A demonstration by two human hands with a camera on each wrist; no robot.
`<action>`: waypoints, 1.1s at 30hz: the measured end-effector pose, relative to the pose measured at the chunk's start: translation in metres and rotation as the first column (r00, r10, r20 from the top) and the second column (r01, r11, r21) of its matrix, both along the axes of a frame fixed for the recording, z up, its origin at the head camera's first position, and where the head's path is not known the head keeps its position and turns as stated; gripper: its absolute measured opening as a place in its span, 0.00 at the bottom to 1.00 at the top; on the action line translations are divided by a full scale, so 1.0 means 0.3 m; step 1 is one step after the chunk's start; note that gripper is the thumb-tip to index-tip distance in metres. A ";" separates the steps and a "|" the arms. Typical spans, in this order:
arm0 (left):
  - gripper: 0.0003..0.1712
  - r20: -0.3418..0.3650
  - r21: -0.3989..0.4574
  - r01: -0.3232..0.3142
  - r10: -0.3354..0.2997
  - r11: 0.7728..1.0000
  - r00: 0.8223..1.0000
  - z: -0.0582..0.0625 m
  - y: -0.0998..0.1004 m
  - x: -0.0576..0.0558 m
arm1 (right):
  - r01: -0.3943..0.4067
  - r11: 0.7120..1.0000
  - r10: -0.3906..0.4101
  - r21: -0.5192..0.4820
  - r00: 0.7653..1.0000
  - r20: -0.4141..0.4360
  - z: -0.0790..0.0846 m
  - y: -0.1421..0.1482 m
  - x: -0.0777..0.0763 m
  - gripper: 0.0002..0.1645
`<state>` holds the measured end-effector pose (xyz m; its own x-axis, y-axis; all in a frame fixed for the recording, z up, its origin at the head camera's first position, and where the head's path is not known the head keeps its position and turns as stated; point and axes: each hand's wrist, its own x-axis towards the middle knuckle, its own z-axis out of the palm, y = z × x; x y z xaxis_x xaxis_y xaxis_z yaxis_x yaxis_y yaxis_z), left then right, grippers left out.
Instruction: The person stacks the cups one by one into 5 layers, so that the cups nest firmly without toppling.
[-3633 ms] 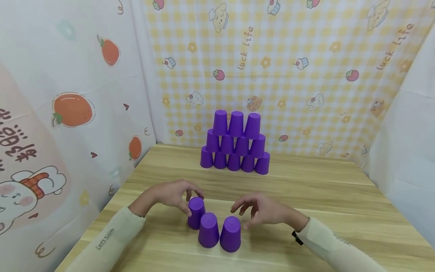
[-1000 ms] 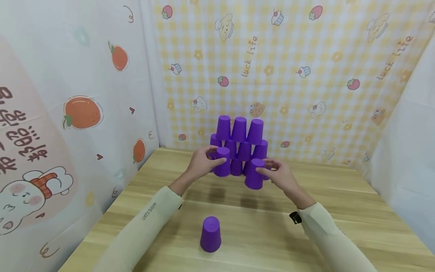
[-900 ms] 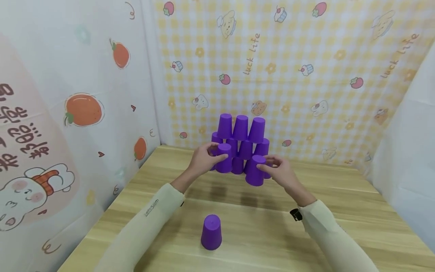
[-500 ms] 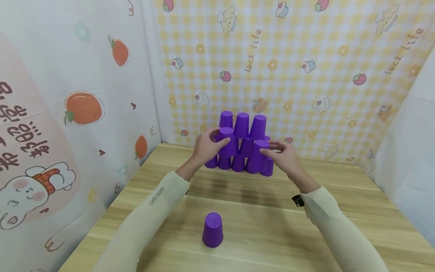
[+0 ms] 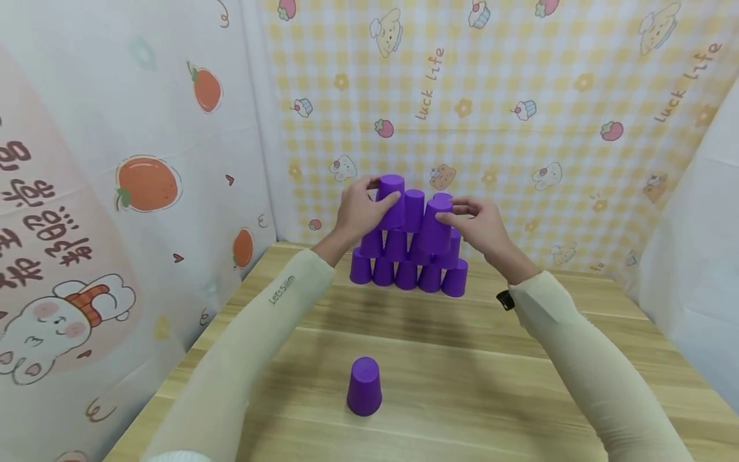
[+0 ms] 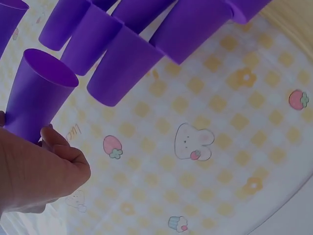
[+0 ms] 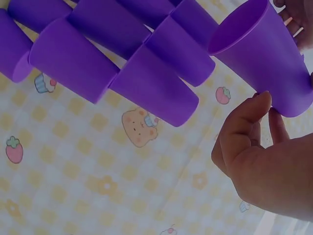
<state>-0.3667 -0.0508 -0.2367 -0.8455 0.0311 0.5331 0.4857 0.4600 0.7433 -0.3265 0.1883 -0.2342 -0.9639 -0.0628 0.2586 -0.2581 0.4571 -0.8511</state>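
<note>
My left hand [image 5: 362,208] pinches an upside-down purple cup [image 6: 39,95] between thumb and fingers, near its closed end. Lower and to the right, my right hand [image 5: 482,228] grips a second upside-down purple cup [image 7: 271,63] the same way. Both cups are raised in front of a pyramid of purple cups [image 5: 407,274] stacked in three rows, and overlap its upper rows in the head view. From the wrist views, the open rims of the held cups stand apart from the stacked ones. Part of the top row is hidden behind the held cups.
One more purple cup [image 5: 364,388] stands upside down by itself on the wooden table [image 5: 462,391], nearer to me. A yellow checked cloth [image 5: 496,77] hangs close behind the pyramid. A white printed cloth [image 5: 190,141] walls off the left side.
Three cups stood near me earlier; my hands took two of them, carried them to the pyramid and raised them from its lower rows to the height of its upper rows.
</note>
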 end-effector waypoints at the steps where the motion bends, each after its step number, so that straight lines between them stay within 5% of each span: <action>1: 0.30 -0.003 0.006 -0.005 0.005 1.000 1.000 0.011 0.003 -0.005 | 0.006 1.000 -0.006 -0.006 1.000 -0.004 0.008 -0.004 -0.009 0.31; 11: 0.29 -0.016 0.007 0.016 -0.016 1.000 1.000 0.097 0.037 -0.066 | 0.028 0.999 -0.029 -0.033 0.999 -0.025 0.078 -0.024 -0.058 0.34; 18: 0.31 0.033 -0.022 0.017 -0.017 1.000 0.999 0.154 0.056 -0.121 | 0.086 0.994 -0.093 -0.060 0.989 -0.112 0.129 -0.030 -0.124 0.34; 33: 0.31 0.086 -0.066 0.019 -0.013 0.998 0.996 0.130 0.065 -0.232 | 0.119 0.991 -0.125 -0.059 0.986 -0.111 0.161 -0.034 -0.240 0.36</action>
